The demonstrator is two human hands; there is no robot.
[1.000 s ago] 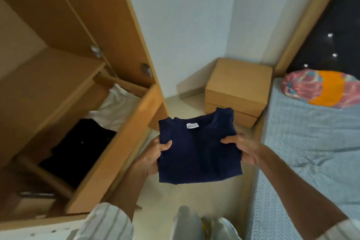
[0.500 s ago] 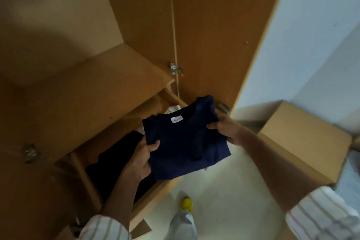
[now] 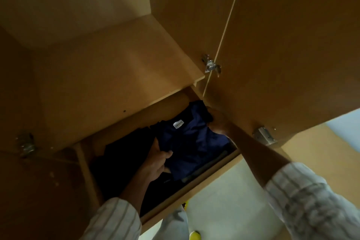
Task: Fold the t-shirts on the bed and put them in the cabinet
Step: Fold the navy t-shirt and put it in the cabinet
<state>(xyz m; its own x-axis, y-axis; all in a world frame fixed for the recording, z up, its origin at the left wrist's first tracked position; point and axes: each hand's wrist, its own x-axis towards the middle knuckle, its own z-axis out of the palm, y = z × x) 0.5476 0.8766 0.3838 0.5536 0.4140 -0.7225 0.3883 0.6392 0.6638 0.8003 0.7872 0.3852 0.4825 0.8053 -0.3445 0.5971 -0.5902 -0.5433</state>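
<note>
Your left hand (image 3: 155, 163) has its thumb curled over the near left edge of the folded navy t-shirt (image 3: 192, 142), with the other fingers tucked underneath it, so the cloth is pinched between them. Your right hand (image 3: 218, 122) grips the far right side of the same shirt, fingers wrapped around the bunched edge near the collar; the fingertips themselves are lost in shadow.

The navy t-shirt lies flat between both hands, inside the open drawer (image 3: 194, 183) of the wooden cabinet (image 3: 116, 76). Its collar points away from you, and the white neck label (image 3: 178, 124) faces up. It sits toward the right half of the drawer, close to the right wall.

Just to its left and partly under it lies a folded black garment (image 3: 124, 154), filling the left part of the drawer. Whether the navy shirt rests fully on it or is held just above, you cannot tell in this dim light.

Above the drawer runs a bare wooden shelf (image 3: 109, 84). The cabinet door (image 3: 282, 54) stands open on the right, with a metal hinge (image 3: 210, 66) by the shelf edge and another (image 3: 263, 136) just beyond your right forearm. Both of your sleeves (image 3: 311, 204) are pale with stripes. Below the drawer front shows light floor (image 3: 233, 210).
</note>
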